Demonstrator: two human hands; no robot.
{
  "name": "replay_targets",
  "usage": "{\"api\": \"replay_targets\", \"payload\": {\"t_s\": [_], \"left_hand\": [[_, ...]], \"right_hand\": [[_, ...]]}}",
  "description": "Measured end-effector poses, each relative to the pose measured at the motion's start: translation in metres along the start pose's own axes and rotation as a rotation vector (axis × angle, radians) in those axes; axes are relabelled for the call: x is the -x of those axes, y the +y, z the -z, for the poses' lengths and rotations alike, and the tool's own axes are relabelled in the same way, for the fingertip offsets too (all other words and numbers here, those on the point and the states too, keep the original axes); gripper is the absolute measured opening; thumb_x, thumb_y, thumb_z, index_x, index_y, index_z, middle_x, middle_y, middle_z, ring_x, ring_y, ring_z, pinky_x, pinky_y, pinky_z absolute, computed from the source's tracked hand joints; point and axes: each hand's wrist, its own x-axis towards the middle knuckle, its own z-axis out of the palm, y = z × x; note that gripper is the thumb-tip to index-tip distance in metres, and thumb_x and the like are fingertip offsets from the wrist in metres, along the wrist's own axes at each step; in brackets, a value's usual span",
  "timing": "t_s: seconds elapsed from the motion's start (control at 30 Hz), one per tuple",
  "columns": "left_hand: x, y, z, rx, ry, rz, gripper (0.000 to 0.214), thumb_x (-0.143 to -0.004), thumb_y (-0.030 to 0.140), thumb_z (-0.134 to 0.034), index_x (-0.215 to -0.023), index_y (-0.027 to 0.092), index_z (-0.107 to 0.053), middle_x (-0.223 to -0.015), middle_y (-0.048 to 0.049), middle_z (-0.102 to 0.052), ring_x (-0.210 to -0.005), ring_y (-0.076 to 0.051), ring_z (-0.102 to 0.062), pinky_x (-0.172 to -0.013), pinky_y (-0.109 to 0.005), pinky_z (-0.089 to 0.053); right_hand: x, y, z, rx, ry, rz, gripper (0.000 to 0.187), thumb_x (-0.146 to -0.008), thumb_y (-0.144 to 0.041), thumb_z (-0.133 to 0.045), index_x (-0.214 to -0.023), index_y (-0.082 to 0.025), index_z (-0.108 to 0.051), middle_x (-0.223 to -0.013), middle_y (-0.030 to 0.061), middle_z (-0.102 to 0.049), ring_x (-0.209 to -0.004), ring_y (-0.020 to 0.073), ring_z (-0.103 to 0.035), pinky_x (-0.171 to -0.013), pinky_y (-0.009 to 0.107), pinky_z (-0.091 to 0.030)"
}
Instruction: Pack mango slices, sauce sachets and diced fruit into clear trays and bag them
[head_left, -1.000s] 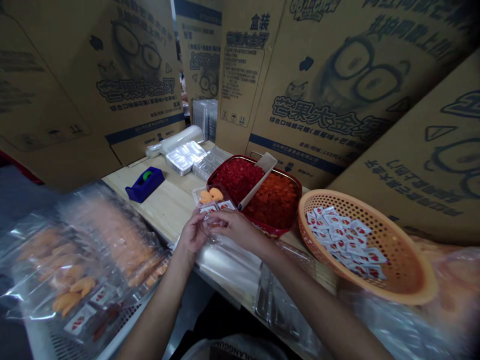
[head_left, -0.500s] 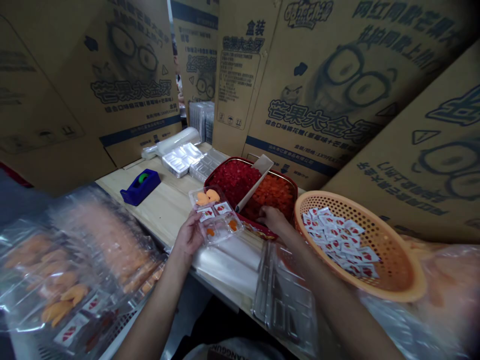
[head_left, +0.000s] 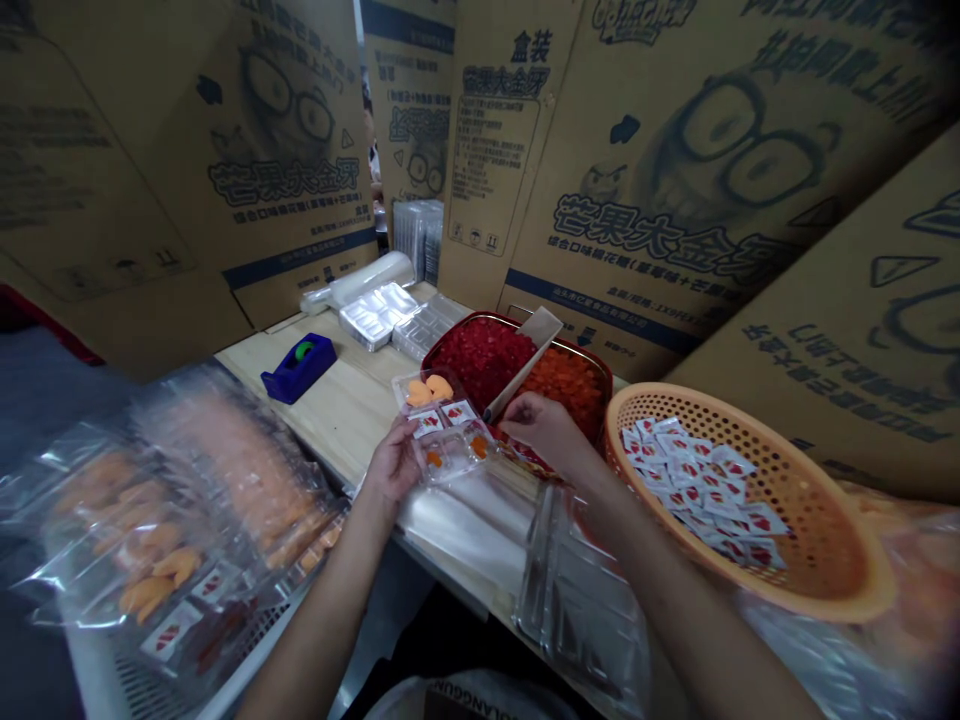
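Observation:
My left hand [head_left: 395, 460] grips the left edge of a clear compartmented plastic tray [head_left: 452, 466], tilted above the table. In its upper part lie orange puffy sweets [head_left: 430, 390]; two small printed sachets [head_left: 442, 416] sit in the middle, and a little orange stuff shows in each of the lower compartments. My right hand [head_left: 546, 430] is just right of this tray, over the front rim of a red container, its fingertips pinched together; what they hold cannot be made out. Red bits [head_left: 484, 358] and orange bits [head_left: 568, 385] fill the container, split by a pale divider [head_left: 525, 362].
An orange perforated basket [head_left: 817, 520] of sachets stands on the right. Empty clear trays [head_left: 585, 600] lie at the front edge. A blue tape dispenser [head_left: 300, 370] and more clear trays [head_left: 377, 315] are farther back. Bagged packs fill a white basket [head_left: 262, 650] at left. Cardboard boxes [head_left: 660, 240] wall the back.
My right hand has come up out of the orange bits and moved toward the clear tray, fingers pinched. The left hand still holds the tray. The whole view has shifted slightly.

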Motion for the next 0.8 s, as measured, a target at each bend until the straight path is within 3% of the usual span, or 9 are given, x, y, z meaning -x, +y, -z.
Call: {"api": "replay_targets", "payload": {"t_s": [0.2, 0.33, 0.43, 0.53, 0.63, 0.7, 0.8], "left_hand": [[-0.002, -0.001, 0.002, 0.004, -0.007, -0.016, 0.046, -0.076, 0.007, -0.049, -0.119, 0.021, -0.049, -0.092, -0.0036, -0.068, -0.071, -0.017, -0.066, -0.073, -0.036, -0.053], [-0.002, -0.001, 0.001, 0.009, 0.021, -0.01, 0.048, -0.075, 0.006, -0.047, -0.121, 0.021, -0.048, -0.089, -0.0035, -0.068, -0.069, -0.016, -0.065, -0.067, -0.031, -0.053], [-0.001, 0.0, 0.0, 0.035, 0.034, 0.0, 0.052, -0.075, 0.005, -0.047, -0.124, 0.023, -0.045, -0.093, -0.004, -0.068, -0.076, -0.018, -0.065, -0.072, -0.035, -0.053], [0.001, 0.002, 0.0, 0.051, 0.019, 0.017, 0.054, -0.075, 0.006, -0.048, -0.125, 0.025, -0.043, -0.101, -0.0043, -0.066, -0.082, -0.021, -0.065, -0.079, -0.044, -0.051], [0.004, 0.007, 0.001, 0.051, 0.021, 0.003, 0.052, -0.076, 0.005, -0.047, -0.123, 0.025, -0.044, -0.099, -0.0041, -0.067, -0.079, -0.019, -0.066, -0.082, -0.046, -0.05], [0.006, 0.01, 0.002, 0.045, 0.02, -0.018, 0.051, -0.077, 0.005, -0.047, -0.123, 0.026, -0.044, -0.1, -0.004, -0.067, -0.078, -0.019, -0.066, -0.083, -0.046, -0.049], [0.01, 0.015, 0.006, 0.032, 0.03, -0.049, 0.049, -0.078, 0.006, -0.047, -0.122, 0.027, -0.044, -0.102, -0.004, -0.066, -0.079, -0.02, -0.066, -0.082, -0.048, -0.049]], "right_hand": [[0.008, -0.021, -0.054, -0.169, -0.214, 0.135, 0.009, -0.062, -0.02, -0.059, -0.069, -0.016, -0.054, -0.064, -0.004, -0.054, -0.061, 0.0095, -0.049, -0.056, 0.021, -0.037], [0.007, -0.022, -0.067, -0.126, -0.282, 0.141, 0.01, -0.069, -0.024, -0.057, -0.071, -0.015, -0.059, -0.064, -0.0029, -0.056, -0.059, 0.0096, -0.049, -0.057, 0.021, -0.037], [0.004, -0.02, -0.051, 0.039, -0.142, 0.155, 0.012, -0.076, -0.024, -0.051, -0.076, -0.016, -0.061, -0.069, -0.0014, -0.059, -0.063, 0.0109, -0.052, -0.06, 0.022, -0.038], [-0.005, -0.007, -0.021, 0.491, 0.085, 0.09, 0.016, -0.08, -0.018, -0.046, -0.082, -0.017, -0.061, -0.084, 0.0039, -0.062, -0.077, 0.0139, -0.055, -0.067, 0.024, -0.038], [-0.015, 0.018, 0.006, 0.867, 0.035, -0.135, 0.017, -0.075, -0.022, -0.056, -0.09, -0.015, -0.062, -0.098, 0.0105, -0.06, -0.084, 0.0181, -0.057, -0.065, 0.024, -0.037], [-0.02, 0.036, 0.015, 0.913, -0.044, -0.228, 0.021, -0.071, -0.024, -0.063, -0.089, -0.014, -0.063, -0.096, 0.0106, -0.061, -0.081, 0.0178, -0.058, -0.061, 0.023, -0.036], [-0.024, 0.055, 0.019, 0.891, -0.077, -0.234, 0.013, -0.073, -0.022, -0.061, -0.084, -0.015, -0.064, -0.087, 0.0064, -0.064, -0.075, 0.0143, -0.058, -0.059, 0.021, -0.035]]}}
